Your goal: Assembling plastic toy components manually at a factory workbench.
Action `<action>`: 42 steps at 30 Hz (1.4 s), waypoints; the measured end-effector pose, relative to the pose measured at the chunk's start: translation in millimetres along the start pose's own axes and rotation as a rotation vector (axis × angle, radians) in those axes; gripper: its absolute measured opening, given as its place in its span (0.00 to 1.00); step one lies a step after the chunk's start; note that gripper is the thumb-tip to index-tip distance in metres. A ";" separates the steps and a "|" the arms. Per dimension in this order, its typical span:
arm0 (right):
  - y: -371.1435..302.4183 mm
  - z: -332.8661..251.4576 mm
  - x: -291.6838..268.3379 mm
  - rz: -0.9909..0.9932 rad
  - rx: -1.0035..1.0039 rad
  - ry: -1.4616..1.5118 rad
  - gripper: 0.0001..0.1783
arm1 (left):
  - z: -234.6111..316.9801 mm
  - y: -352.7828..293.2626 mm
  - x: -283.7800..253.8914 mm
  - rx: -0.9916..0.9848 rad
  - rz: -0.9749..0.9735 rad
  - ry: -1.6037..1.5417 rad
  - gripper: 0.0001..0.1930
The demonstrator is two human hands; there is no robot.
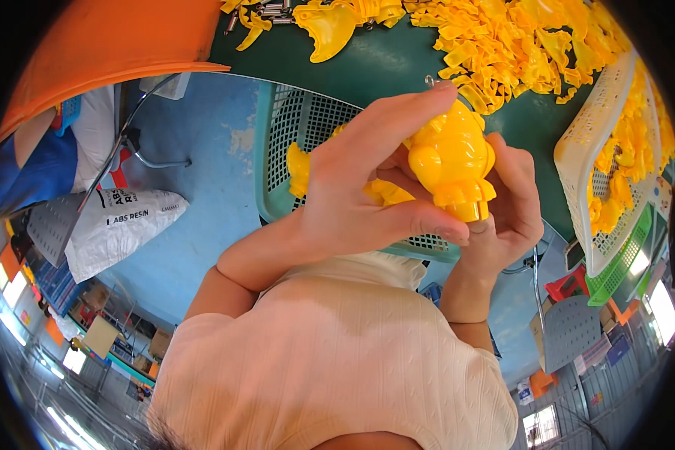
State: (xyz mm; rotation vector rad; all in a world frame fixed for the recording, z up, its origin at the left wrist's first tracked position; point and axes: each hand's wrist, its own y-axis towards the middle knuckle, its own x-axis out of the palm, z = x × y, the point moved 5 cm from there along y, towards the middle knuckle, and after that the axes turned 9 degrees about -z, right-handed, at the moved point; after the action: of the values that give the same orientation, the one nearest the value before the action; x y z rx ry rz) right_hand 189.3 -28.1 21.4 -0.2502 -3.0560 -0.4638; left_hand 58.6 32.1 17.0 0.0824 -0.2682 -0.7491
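A yellow plastic figure (pixel 451 161) is clamped between the left hand (pixel 356 169) and the right hand (pixel 506 206), fingers closed about its sides. It is held up at the near edge of the green bench (pixel 394 61). Below that edge, a green basket (pixel 263 161) is seen. Yellow pieces (pixel 495 49) are heaped toward the bench's far right corner; a white basket (pixel 577 139) is placed at its right edge.

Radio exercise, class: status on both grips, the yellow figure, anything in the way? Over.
Left grip, right grip: both on yellow figure. Figure held near teal basket. Yellow scraps beyond; nothing visibly blocking.
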 end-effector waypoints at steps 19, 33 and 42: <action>0.3 7.7 6.1 0.027 0.077 0.136 0.25 | -0.5 4.0 -8.6 0.009 -0.014 0.078 0.41; 2.2 1.6 3.6 0.032 -0.090 -0.093 0.15 | -1.9 8.6 -4.8 -0.048 0.055 -0.226 0.27; 6.7 10.0 9.4 0.045 0.088 -0.051 0.23 | -18.7 10.3 -9.8 -0.068 0.217 -0.302 0.32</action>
State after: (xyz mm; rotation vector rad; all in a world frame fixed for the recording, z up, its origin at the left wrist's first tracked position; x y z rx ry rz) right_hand 181.0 -17.3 14.4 -0.3318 -3.1028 -0.3239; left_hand 63.5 45.9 -1.3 -0.1237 -0.5300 -0.5523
